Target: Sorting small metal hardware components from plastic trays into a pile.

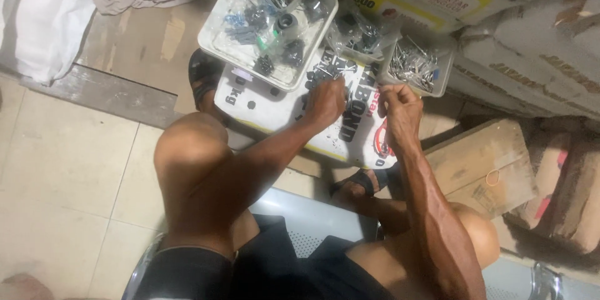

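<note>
**Small parts hidden in curled fingers**

From my feed, the white square plastic tray [215,40] of dark bagged parts sits leftmost. My left hand [326,101] pinches small metal pieces [330,75], too tiny to identify. My right hand [400,109] is curled shut; I cannot tell what it grips. The clear tub of silvery screws [415,65] lies beyond.

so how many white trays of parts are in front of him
2: a large white tray of bagged parts ahead of the left hand, and a small tray of metal pieces above the right hand.
</note>
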